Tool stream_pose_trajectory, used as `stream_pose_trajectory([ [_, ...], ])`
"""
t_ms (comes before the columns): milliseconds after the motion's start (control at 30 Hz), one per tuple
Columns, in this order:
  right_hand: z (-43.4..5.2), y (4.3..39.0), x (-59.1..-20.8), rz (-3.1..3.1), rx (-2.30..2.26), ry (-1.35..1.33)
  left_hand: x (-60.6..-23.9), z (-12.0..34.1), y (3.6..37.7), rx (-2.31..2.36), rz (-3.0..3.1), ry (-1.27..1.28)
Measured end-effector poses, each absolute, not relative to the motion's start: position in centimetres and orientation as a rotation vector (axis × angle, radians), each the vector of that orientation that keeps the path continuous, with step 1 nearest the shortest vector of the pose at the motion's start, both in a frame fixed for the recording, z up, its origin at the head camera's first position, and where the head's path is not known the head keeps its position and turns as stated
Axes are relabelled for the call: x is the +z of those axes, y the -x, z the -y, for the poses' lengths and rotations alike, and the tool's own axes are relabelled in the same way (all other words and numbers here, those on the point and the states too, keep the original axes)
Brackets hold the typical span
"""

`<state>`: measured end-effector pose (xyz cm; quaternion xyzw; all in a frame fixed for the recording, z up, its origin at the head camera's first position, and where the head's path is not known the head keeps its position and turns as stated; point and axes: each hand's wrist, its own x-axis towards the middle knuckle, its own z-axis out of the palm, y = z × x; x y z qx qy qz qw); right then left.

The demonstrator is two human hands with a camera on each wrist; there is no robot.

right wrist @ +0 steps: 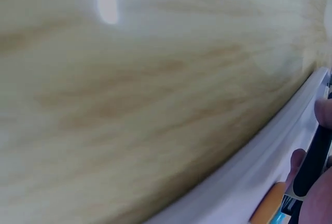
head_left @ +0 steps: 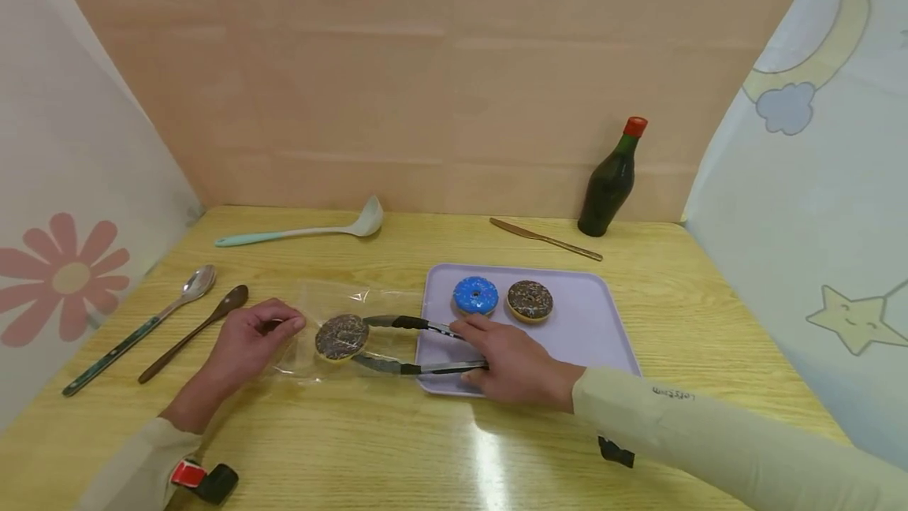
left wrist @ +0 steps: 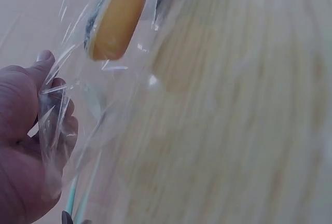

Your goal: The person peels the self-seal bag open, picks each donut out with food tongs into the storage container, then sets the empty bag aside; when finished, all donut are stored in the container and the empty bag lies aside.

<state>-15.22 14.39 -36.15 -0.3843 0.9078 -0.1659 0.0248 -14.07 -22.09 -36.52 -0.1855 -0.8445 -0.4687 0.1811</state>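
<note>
My right hand (head_left: 514, 365) grips black-handled metal tongs (head_left: 407, 345) whose tips clasp a chocolate sprinkled doughnut (head_left: 341, 337). That doughnut sits at the mouth of a clear plastic bag (head_left: 319, 314) lying on the table. My left hand (head_left: 248, 337) pinches the bag's edge; the left wrist view shows the plastic film (left wrist: 57, 125) between my fingers and the doughnut's orange side (left wrist: 114, 24). A lilac tray (head_left: 596, 322) holds a blue doughnut (head_left: 475, 295) and another chocolate doughnut (head_left: 530, 300). In the right wrist view the tray's rim (right wrist: 270, 156) and a black tong handle (right wrist: 314, 164) show.
A steel spoon (head_left: 142, 326) and a brown wooden spoon (head_left: 195, 330) lie at the left. A white ladle with a teal handle (head_left: 305, 231) lies at the back. A gold knife (head_left: 545, 239) and a dark bottle with a red cap (head_left: 610, 180) stand behind the tray.
</note>
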Motion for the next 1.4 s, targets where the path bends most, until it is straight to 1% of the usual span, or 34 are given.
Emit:
stream_pose_trajectory([
  [100, -15.6, 14.6, -36.2, -2.841, -0.547, 1.147, -36.5, 22.1, 14.1, -1.322, 2.388, 0.52],
  [367, -18.8, 13.2, -36.6, -2.959, -0.605, 1.142, -36.6, 22.1, 14.1, -1.321, 2.348, 0.51],
  [667, -22.7, 11.3, -36.5, -3.01, -0.715, 1.085, -39.5, 24.0, 15.8, -1.337, 2.319, 0.533],
  [1000, -26.8, 9.3, -36.9, -3.16, -0.819, 1.054, -39.4, 24.7, 16.0, -1.297, 2.277, 0.546],
  [1400, -31.4, 8.3, -35.9, -3.314, -0.836, 0.866, -39.7, 25.0, 16.1, -1.296, 2.308, 0.506],
])
